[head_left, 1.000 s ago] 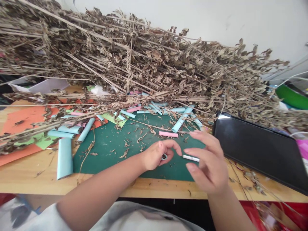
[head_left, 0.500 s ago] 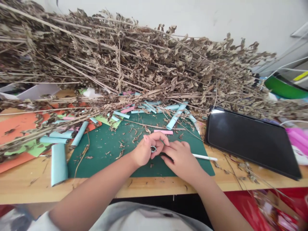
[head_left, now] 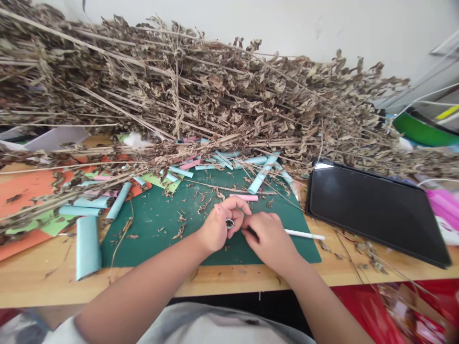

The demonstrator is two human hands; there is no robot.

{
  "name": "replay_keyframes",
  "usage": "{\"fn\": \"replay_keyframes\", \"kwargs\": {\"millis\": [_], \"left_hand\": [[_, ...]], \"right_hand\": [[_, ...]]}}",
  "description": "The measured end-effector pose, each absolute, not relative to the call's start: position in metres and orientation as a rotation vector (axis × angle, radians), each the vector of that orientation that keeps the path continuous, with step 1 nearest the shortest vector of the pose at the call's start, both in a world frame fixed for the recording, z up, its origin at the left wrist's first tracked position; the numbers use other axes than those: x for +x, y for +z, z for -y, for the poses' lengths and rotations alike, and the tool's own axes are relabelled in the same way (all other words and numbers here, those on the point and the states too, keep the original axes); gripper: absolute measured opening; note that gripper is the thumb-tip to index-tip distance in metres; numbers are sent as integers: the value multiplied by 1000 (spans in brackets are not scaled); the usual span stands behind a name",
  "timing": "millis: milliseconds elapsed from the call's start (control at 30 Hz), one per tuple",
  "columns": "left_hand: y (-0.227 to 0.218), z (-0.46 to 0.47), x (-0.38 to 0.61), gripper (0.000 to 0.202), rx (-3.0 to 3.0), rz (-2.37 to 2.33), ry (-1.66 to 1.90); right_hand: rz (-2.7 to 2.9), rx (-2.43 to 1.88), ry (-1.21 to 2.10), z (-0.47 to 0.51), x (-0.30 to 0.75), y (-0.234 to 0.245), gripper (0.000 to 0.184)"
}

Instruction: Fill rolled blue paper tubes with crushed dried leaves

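Note:
My left hand point(head_left: 217, 227) is curled around a small paper tube point(head_left: 230, 223), whose round open end shows between the fingers. Most of the tube is hidden by the hand. Against its fingertips my right hand point(head_left: 267, 234) is bent with thumb and fingers drawn together; what they pinch, if anything, is hidden. Both hands are over the green cutting mat point(head_left: 161, 239). Just beyond them lies a pink paper roll point(head_left: 244, 197). A white pen-like stick point(head_left: 304, 234) pokes out from behind my right hand.
A large heap of dried leafy stalks point(head_left: 215, 86) spans the back. Several blue paper rolls point(head_left: 263, 172) lie along its edge; a wide blue roll point(head_left: 88, 248) sits left of the mat. At right is a black tablet point(head_left: 373, 212). Orange paper point(head_left: 21, 191) covers the left side.
My right hand has shifted slightly, its fingers more bent and drawn in. My left hand keeps the tube in nearly the same place.

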State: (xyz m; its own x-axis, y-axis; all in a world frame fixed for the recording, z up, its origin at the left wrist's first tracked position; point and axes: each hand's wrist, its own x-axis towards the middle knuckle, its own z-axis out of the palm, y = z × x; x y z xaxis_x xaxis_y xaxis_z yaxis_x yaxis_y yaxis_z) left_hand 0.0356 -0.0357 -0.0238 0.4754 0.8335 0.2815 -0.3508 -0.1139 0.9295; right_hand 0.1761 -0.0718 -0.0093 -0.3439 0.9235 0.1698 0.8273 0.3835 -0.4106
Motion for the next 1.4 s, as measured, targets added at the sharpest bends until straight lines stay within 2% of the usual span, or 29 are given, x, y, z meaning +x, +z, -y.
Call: {"fn": "replay_keyframes", "kwargs": {"millis": [167,333,600,700,867,967,1100,1233,1333,1400], "left_hand": [[-24,37,37,77,1336,-464,952],[-20,37,37,83,1263,-493,875],[-26,37,35,86,1318,-493,865],[-23,36,35,86,1346,-482,876],[-18,36,33,88,1411,-486,860],[-18,36,33,88,1405,-496,847],[-19,36,34,91,1427,-482,820],[-19,36,34,94,1457,-483,785],[-19,36,33,95,1453,-480,779],[-20,36,33,94,1449,-480,788]], "right_hand": [[1704,-1216,365,73,170,1,20],[1870,-1174,193,73,149,11,25],[2005,-1072,149,76,154,10,10],[2035,-1005,148,73,165,12,24],[2062,-1370,72,67,208,12,21],[2260,-1700,-13,73,231,-4,32],[2286,-1843,-91,85,243,-31,17],[1998,-1632,225,85,237,-20,11],[1340,-1179,610,80,222,20,7],[1002,-880,840,79,208,51,10]]}}
